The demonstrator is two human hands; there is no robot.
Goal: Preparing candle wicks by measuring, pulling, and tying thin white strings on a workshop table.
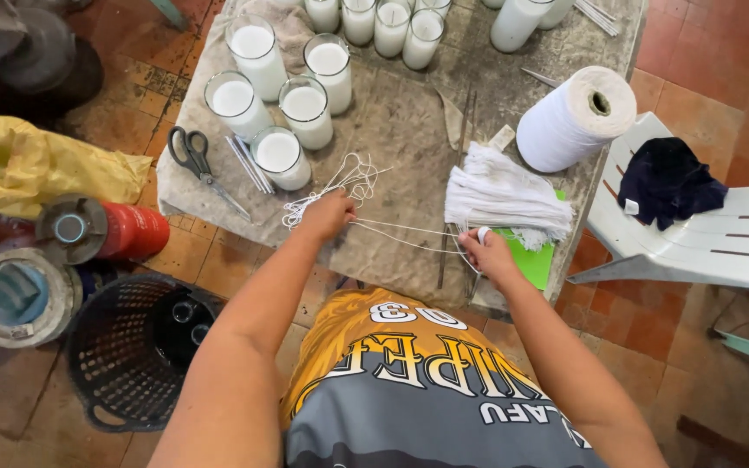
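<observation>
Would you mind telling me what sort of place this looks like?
Probably a small home candle-making workshop: glass jars of white wax on a cloth-covered table, a large spool of white string, and cut string stretched between both hands.

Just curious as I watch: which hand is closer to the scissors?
Left. The left hand grips white string right of the scissors; the right hand is farther right, by the bundle of cut strings.

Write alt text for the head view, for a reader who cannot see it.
A person stretches white string between the left hand and right hand over a cloth-covered table. On it stand glass jars of white wax, scissors, a bundle of cut strings and a large spool.
</observation>
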